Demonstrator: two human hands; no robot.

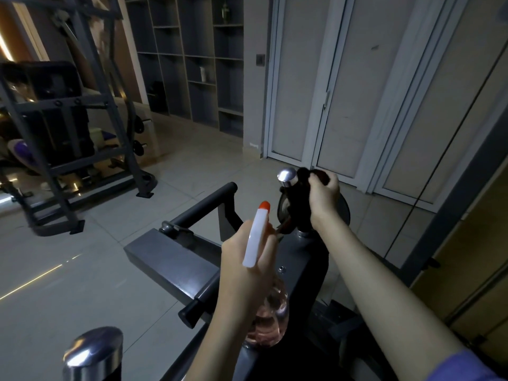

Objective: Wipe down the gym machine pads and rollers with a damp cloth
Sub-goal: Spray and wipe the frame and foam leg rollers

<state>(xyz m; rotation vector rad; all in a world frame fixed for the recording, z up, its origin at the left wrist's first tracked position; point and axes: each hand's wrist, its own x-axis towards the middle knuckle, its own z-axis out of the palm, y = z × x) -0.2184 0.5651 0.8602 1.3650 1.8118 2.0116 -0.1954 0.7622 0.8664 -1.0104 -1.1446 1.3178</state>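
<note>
At the machine's far end, the right hand (324, 193) grips a dark cloth (303, 199) against the chrome-capped handle (287, 176); the left hand (247, 259) grips a spray bottle (257, 237).

The floor (192, 171) is made of large pale grey tiles and shines a little; a thin line of light is reflected on it at the left. The dark grey gym machine (170, 259) stands on it in the near middle. A metal rack (66, 171) stands further left, on flat black feet. An open shelf unit (192, 64) stands by the far wall.
</note>
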